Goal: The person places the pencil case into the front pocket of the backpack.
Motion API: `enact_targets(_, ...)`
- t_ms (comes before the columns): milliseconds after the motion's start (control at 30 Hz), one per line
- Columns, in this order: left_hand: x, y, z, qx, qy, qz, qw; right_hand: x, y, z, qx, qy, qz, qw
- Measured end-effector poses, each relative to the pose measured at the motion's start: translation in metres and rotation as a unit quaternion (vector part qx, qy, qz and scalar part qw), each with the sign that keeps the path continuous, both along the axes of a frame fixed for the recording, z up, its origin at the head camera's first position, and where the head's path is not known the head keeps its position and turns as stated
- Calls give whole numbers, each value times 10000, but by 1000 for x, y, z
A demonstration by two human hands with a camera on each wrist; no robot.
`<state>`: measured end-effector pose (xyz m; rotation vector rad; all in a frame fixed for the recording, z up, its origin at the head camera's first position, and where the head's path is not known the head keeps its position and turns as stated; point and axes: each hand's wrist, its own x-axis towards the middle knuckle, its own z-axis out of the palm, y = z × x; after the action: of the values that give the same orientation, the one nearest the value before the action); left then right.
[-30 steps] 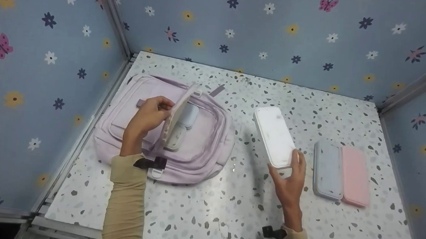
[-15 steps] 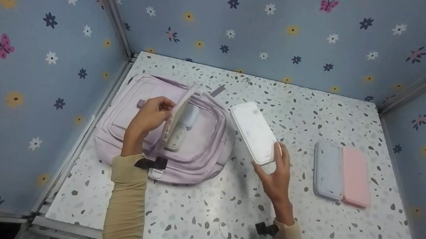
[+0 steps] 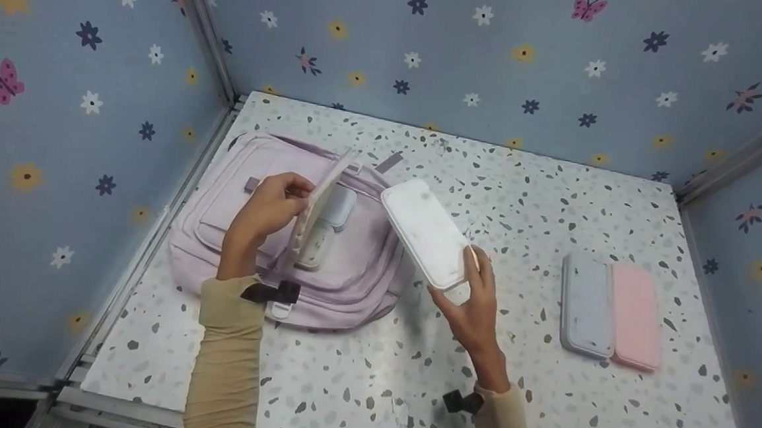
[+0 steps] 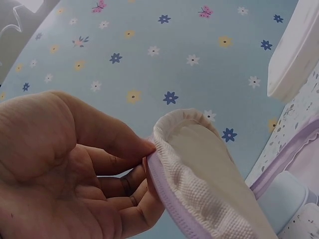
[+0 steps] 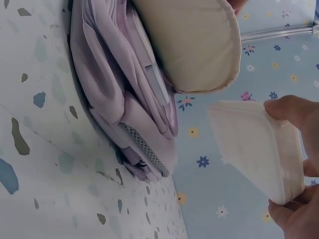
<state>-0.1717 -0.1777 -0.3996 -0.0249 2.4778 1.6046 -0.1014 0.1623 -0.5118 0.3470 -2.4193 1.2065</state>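
Observation:
A lilac backpack (image 3: 186,255) lies on the table, its front compartment open. My left hand (image 3: 263,210) pinches the edge of the raised flap (image 4: 199,154) between thumb and fingers. Inside the compartment lie a light blue case (image 3: 340,207) and a whitish case (image 3: 315,248), partly hidden by the flap. At one end, my right hand (image 3: 471,312) grips a long white plastic case (image 3: 426,233). This case is tilted above the table, its far end beside the backpack's right rim. The right wrist view shows the white case (image 5: 249,149) apart from the flap.
On the right of the speckled table (image 3: 370,385), a grey-blue case (image 3: 588,306) and a pink case (image 3: 637,316) lie side by side. Flowered panels (image 3: 470,60) stand behind and at both sides. A dark strap end (image 3: 389,162) sticks out behind the backpack.
My right hand has carried the white case leftward, from over the middle of the table to the backpack's right edge. The left hand and the flap have stayed in place.

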Motion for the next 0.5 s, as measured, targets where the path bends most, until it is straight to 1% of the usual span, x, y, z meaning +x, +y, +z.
enact_targets(200,-1,1,0,-26,-67,-22,10000,-5,-13,-3,43,-24,237,9997)
enact_targets(333,-1,1,0,-54,-45,-4,10000,-7,-23,-4,88,-118,369,9992)
enact_targets(500,-1,1,0,-69,-33,0,10000,-11,-37,-7,174,-92,581,9981)
